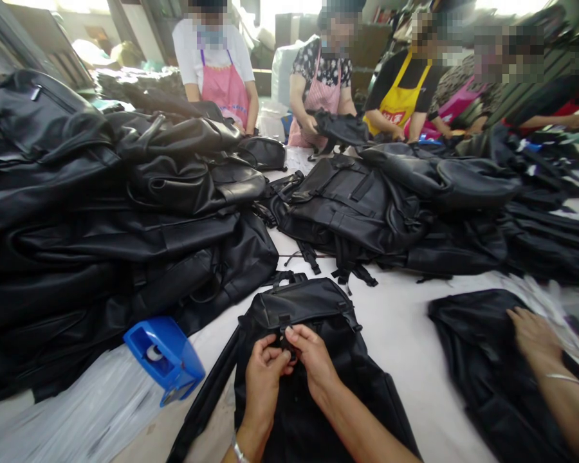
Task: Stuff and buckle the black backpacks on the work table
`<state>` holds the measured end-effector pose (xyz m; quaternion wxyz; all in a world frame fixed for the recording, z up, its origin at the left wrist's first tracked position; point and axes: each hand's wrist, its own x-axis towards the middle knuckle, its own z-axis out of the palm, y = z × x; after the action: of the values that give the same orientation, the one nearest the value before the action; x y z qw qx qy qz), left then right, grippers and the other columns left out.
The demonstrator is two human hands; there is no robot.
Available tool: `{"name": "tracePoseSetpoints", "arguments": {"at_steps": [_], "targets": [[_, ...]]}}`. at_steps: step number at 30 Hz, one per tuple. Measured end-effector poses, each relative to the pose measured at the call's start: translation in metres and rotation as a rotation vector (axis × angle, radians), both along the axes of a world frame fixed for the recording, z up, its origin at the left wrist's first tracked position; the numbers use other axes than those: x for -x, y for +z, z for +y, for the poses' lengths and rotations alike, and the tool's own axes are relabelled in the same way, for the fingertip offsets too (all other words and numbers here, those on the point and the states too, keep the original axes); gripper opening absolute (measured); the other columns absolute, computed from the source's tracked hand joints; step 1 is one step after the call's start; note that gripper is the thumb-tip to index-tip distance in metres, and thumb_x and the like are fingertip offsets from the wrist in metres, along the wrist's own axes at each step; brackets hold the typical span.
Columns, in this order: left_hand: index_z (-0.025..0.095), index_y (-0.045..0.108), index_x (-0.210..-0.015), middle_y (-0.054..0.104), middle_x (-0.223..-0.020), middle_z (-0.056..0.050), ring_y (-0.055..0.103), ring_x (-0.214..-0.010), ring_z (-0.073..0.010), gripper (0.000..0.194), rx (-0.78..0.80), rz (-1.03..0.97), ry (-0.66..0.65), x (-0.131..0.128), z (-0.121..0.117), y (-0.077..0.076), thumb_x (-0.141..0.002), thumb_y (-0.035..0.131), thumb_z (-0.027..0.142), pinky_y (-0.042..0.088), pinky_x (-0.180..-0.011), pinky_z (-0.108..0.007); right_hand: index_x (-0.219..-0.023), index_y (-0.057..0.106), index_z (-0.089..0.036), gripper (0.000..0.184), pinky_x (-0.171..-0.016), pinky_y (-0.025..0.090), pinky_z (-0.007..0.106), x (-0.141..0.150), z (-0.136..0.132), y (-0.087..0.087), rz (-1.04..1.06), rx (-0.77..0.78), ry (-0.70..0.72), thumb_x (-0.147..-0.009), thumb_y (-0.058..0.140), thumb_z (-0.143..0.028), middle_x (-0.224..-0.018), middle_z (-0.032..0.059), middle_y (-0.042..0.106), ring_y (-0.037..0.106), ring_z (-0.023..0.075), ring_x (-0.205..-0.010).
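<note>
A black backpack (309,299) lies in front of me on the pale table, its top pointing away and one strap trailing off to the left. Over its front, just below the top flap, my left hand (263,379) and my right hand (313,357) meet. Between their fingertips is a small black strap buckle (286,341), partly covered by the fingers. My left thumb and fingers pinch it from the left and below. From the right, my right thumb and forefinger close on its upper part.
A blue tape dispenser (166,360) sits on clear plastic bags (96,405) at left. Black bags are heaped at left (101,238) and behind (352,199). At right, a co-worker's hand (535,334) rests on another black bag (482,347). Several people in aprons stand across the table.
</note>
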<state>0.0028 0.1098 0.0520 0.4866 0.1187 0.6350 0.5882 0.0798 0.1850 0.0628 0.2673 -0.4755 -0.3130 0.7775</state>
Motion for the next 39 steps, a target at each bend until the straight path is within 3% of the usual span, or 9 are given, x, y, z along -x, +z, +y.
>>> {"name": "tracePoseSetpoints", "arguments": {"at_steps": [15, 23, 27, 33, 39], "targets": [[0.011, 0.046, -0.119, 0.066, -0.081, -0.006, 0.065, -0.074, -0.0173, 0.054, 0.031, -0.05, 0.097, -0.007, -0.001, -0.002, -0.076, 0.07, 0.03, 0.057, -0.073, -0.031, -0.074, 0.056, -0.015, 0.042, -0.047, 0.039, 0.022, -0.003, -0.007, -0.012, -0.053, -0.095, 0.017, -0.068, 0.072, -0.053, -0.068, -0.0012, 0.049, 0.046, 0.0111, -0.059], [0.008, 0.054, -0.115, 0.069, -0.084, -0.01, 0.067, -0.072, -0.019, 0.052, 0.094, -0.039, -0.027, 0.005, 0.002, 0.004, -0.072, 0.072, 0.03, 0.058, -0.069, -0.031, -0.07, 0.057, -0.014, 0.037, -0.059, 0.036, 0.021, -0.009, -0.004, -0.02, -0.066, -0.234, 0.06, -0.076, 0.067, -0.049, -0.067, -0.001, 0.051, 0.043, 0.0105, -0.064], [0.008, 0.055, -0.114, 0.07, -0.094, -0.013, 0.068, -0.083, -0.0223, 0.046, 0.1, -0.068, -0.021, 0.001, 0.006, 0.004, -0.074, 0.07, 0.027, 0.06, -0.074, -0.034, -0.072, 0.058, -0.015, 0.034, -0.062, 0.038, 0.022, -0.008, -0.008, -0.018, -0.123, -0.254, -0.005, -0.077, 0.065, -0.048, -0.07, -0.0001, 0.053, 0.046, 0.0125, -0.069], [0.01, 0.055, -0.114, 0.068, -0.1, -0.015, 0.067, -0.09, -0.0232, 0.044, 0.107, -0.15, 0.106, -0.008, 0.013, 0.006, -0.074, 0.071, 0.02, 0.06, -0.079, -0.035, -0.081, 0.062, -0.017, 0.028, -0.066, 0.042, 0.023, -0.003, -0.015, -0.019, -0.065, -0.208, -0.101, -0.081, 0.062, -0.045, -0.077, 0.0009, 0.058, 0.052, 0.0142, -0.073], [0.01, 0.057, -0.109, 0.068, -0.101, -0.014, 0.067, -0.091, -0.023, 0.037, 0.141, -0.16, 0.072, 0.002, 0.017, 0.015, -0.073, 0.068, 0.012, 0.061, -0.078, -0.035, -0.081, 0.063, -0.016, 0.028, -0.066, 0.043, 0.023, -0.006, -0.014, -0.02, -0.09, -0.253, -0.062, -0.083, 0.06, -0.044, -0.077, 0.001, 0.06, 0.052, 0.0146, -0.074]]}}
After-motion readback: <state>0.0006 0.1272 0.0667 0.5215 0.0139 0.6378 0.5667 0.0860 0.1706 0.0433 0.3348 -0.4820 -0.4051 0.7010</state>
